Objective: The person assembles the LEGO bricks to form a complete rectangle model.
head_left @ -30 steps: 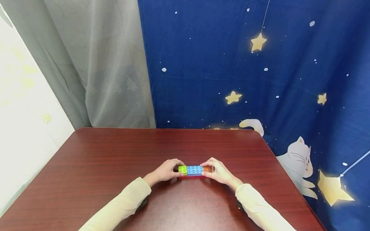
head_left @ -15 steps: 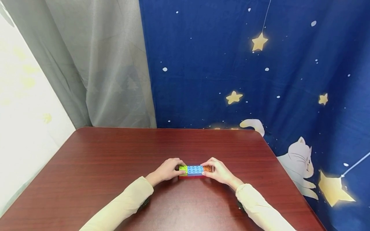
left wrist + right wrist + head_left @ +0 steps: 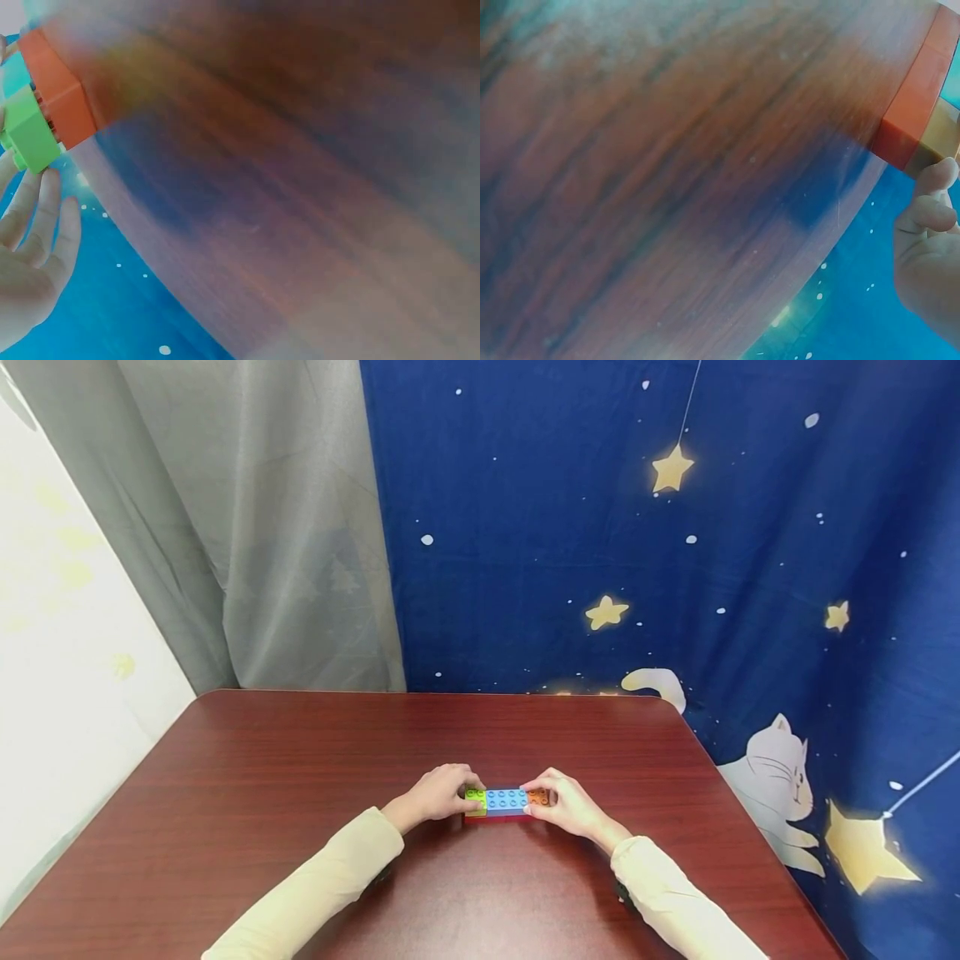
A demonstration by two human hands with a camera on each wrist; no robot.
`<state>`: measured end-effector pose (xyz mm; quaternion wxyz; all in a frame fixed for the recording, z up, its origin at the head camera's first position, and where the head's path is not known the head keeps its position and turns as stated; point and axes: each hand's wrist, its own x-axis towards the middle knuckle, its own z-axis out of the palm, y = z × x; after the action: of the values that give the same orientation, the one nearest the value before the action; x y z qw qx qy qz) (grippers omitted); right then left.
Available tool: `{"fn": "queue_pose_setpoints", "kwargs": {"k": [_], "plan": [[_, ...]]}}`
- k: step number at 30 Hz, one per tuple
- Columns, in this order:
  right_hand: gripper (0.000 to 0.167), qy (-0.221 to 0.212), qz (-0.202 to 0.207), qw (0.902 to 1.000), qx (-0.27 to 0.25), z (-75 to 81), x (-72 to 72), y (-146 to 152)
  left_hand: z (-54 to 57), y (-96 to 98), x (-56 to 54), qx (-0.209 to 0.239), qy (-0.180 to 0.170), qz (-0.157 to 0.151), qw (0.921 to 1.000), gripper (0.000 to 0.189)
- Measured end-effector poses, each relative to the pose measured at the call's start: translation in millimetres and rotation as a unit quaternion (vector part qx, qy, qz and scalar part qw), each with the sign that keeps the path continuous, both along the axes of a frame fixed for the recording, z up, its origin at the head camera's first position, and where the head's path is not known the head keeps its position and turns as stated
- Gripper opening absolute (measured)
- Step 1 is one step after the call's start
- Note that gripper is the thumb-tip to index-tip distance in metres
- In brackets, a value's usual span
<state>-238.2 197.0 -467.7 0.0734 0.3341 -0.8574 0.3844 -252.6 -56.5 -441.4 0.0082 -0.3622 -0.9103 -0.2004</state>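
A row of toy building bricks stands near the table's front middle: a lime green brick (image 3: 476, 794) at left, a light blue brick (image 3: 506, 801) in the middle, an orange brick (image 3: 538, 798) at right. Beneath them runs a red layer (image 3: 506, 818). My left hand (image 3: 437, 791) grips the green brick, thumb in front and fingers behind. In the left wrist view, studs show in a narrow gap between the green brick (image 3: 31, 135) and the red layer (image 3: 54, 82). With thumb and fingers, my right hand (image 3: 574, 808) pinches the orange brick's end, touching the blue one's edge.
The dark red wooden table (image 3: 337, 743) extends to both sides and behind the bricks. A blue curtain (image 3: 517, 568) with stars and a grey curtain (image 3: 307, 568) hang beyond its far edge. A pale cloth (image 3: 75, 652) hangs at left.
The left hand has shifted slightly right and away from me, its wrist rising a little, still at the green brick. The right hand and the other bricks stay put.
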Motion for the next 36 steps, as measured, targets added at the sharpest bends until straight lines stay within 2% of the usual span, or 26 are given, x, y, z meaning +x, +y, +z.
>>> {"fn": "queue_pose_setpoints", "kwargs": {"k": [5,13,18,22,29,36], "plan": [[0.028,-0.016,-0.010,0.9998,0.009,1.6,-0.3,-0.3,2.5,0.8,-1.7,-0.013,0.014,-0.011,0.9998,0.023],[0.028,-0.033,-0.011,0.9992,0.017,2.0,-0.4,-0.5,3.7,0.5,-1.9,-0.029,0.003,0.003,0.9996,0.023],[0.028,-0.027,-0.015,0.9993,0.019,2.0,-0.9,-0.3,5.1,1.3,-1.0,-0.036,0.013,0.002,0.9993,0.024],[0.028,-0.026,-0.018,0.9992,0.022,0.5,-0.7,-0.7,2.5,0.6,3.7,-0.036,0.019,0.013,0.9991,0.028],[0.028,-0.026,-0.013,0.9993,0.021,-2.7,-1.1,-1.4,-5.9,-6.6,10.2,-0.003,0.013,0.029,0.9995,0.034],[0.028,-0.030,-0.021,0.9991,0.020,0.8,-1.0,-0.4,-6.8,-14.1,7.9,0.038,0.006,0.010,0.9992,0.024]]}}
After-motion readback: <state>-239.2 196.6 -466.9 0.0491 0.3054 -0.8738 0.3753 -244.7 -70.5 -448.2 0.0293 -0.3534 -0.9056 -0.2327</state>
